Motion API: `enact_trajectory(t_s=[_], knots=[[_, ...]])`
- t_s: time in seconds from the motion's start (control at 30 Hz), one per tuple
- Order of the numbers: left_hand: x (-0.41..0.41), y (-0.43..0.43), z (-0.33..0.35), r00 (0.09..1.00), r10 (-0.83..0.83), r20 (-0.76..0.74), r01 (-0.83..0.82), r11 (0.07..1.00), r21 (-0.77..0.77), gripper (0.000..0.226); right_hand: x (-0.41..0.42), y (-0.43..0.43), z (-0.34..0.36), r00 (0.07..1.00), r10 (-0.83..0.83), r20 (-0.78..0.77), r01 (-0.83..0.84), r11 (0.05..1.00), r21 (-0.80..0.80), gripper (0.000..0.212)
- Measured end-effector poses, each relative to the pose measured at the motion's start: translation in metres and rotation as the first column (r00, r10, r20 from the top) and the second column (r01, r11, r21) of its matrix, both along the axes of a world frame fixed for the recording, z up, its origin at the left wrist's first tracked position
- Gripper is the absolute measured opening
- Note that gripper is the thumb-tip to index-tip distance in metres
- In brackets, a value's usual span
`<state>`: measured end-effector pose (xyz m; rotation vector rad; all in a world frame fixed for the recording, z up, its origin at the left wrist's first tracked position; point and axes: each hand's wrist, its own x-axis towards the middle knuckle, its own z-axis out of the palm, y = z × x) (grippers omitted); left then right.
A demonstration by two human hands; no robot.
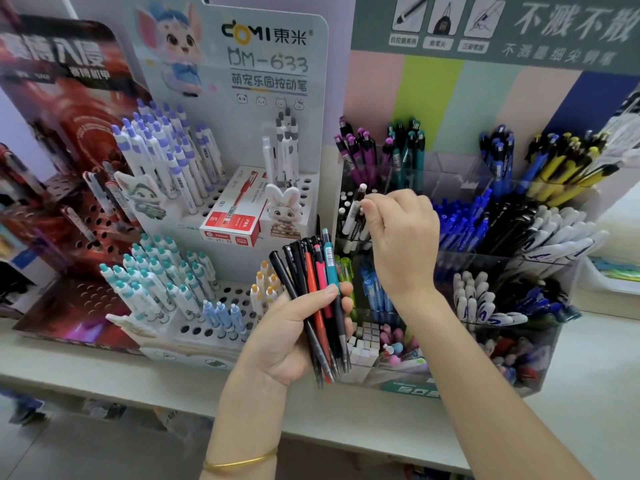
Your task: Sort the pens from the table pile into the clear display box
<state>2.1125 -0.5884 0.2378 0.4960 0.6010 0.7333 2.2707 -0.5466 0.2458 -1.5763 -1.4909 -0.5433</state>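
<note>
The white display stand (242, 140) at the back carries the brand "DOMI 東米" and the model "DM-633" above a line of Chinese characters and a cartoon rabbit; a red and white box (231, 216) with a pen printed on it lies across the stand's peg holes. A green header board (519, 26) above the clear display box (519, 344) bears large Chinese characters, too blurred at the edge to read fully. The left hand (287, 337), a gold bangle (239, 462) on its wrist, is closed around a bunch of pens (320, 299), black, orange, red and teal, fanned upward with their tips pointing down, thumb pressed across the barrels. The right hand (403, 237) reaches over the clear box, thumb and forefinger pinched together on a black and white pen (353, 211) that stands tilted in the left compartment of the middle row among similar pens; its other fingers are curled in.
</note>
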Motion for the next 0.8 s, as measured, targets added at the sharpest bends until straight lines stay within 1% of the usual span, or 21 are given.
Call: enact_trajectory(t_s=[0.1, 0.17, 0.23, 0.27, 0.3, 0.33, 0.37, 0.4, 0.43, 0.47, 0.5, 0.53, 0.6, 0.67, 0.7, 0.8], knots=[[0.000, 0.001, 0.000, 1.000, 0.000, 0.004, 0.000, 1.000, 0.003, 0.019, 0.001, -0.001, -0.004, 1.000, 0.000, -0.030, -0.002, 0.998, -0.062, 0.026], [0.000, 0.001, 0.001, 1.000, -0.003, -0.001, 0.003, 1.000, 0.002, 0.018, 0.002, -0.002, -0.004, 0.999, -0.031, -0.014, 0.031, 0.999, -0.038, 0.018], [0.001, 0.002, 0.000, 1.000, -0.003, 0.000, 0.003, 1.000, 0.009, 0.017, 0.003, -0.005, 0.001, 0.998, -0.058, 0.021, 0.057, 0.998, 0.004, 0.015], [0.000, 0.002, 0.000, 1.000, -0.005, 0.004, 0.005, 1.000, 0.017, 0.016, 0.002, -0.009, 0.005, 0.999, -0.036, -0.004, 0.036, 0.999, 0.036, 0.015], [0.000, 0.002, -0.001, 1.000, -0.009, 0.015, 0.009, 1.000, 0.027, 0.013, 0.000, -0.016, 0.010, 0.998, 0.023, -0.066, -0.019, 0.997, 0.073, 0.015], [0.001, 0.003, -0.001, 1.000, -0.012, 0.023, 0.011, 0.999, 0.037, 0.015, -0.004, -0.024, 0.016, 0.982, 0.111, -0.152, -0.097, 0.991, 0.096, 0.013], [0.002, 0.003, -0.001, 1.000, -0.014, 0.022, 0.013, 0.999, 0.048, 0.023, -0.007, -0.032, 0.022, 0.947, 0.206, -0.247, -0.192, 0.978, 0.078, 0.013], [0.004, 0.002, -0.001, 1.000, -0.020, 0.015, 0.019, 0.998, 0.060, 0.030, -0.011, -0.040, 0.028, 0.895, 0.285, -0.344, -0.298, 0.954, 0.015, 0.014], [0.005, 0.001, -0.001, 1.000, -0.028, 0.010, 0.027, 0.997, 0.078, 0.033, -0.016, -0.045, 0.034, 0.835, 0.334, -0.437, -0.406, 0.911, -0.079, 0.017], [0.007, 0.000, 0.001, 0.999, -0.045, 0.009, 0.044, 0.994, 0.101, 0.034, -0.019, -0.048, 0.038, 0.798, 0.343, -0.495, -0.489, 0.849, -0.200, 0.020], [0.009, -0.002, 0.002, 0.998, -0.065, 0.010, 0.063, 0.990, 0.128, 0.031, -0.019, -0.048, 0.041, 0.810, 0.325, -0.488, -0.518, 0.787, -0.335, 0.024], [0.011, -0.004, 0.002, 0.997, -0.083, 0.007, 0.081, 0.986, 0.147, 0.028, -0.017, -0.046, 0.042, 0.848, 0.309, -0.430, -0.501, 0.729, -0.465, 0.030], [0.013, -0.006, 0.002, 0.994, -0.113, 0.008, 0.111, 0.982, 0.151, 0.024, -0.012, -0.043, 0.045, 0.894, 0.306, -0.328, -0.448, 0.621, -0.643, 0.042], [0.015, -0.008, 0.000, 0.990, -0.141, 0.026, 0.137, 0.983, 0.125, 0.026, -0.007, -0.043, 0.049, 0.899, 0.319, -0.300, -0.432, 0.533, -0.728, 0.045], [0.016, -0.009, -0.002, 0.988, -0.150, 0.032, 0.146, 0.983, 0.114, 0.029, -0.004, -0.044, 0.051, 0.900, 0.328, -0.289, -0.426, 0.511, -0.746, 0.045], [0.022, -0.013, -0.006, 0.985, -0.161, 0.059, 0.156, 0.984, 0.086, 0.030, 0.004, -0.049, 0.052, 0.900, 0.299, -0.317, -0.432, 0.525, -0.733, 0.040]])
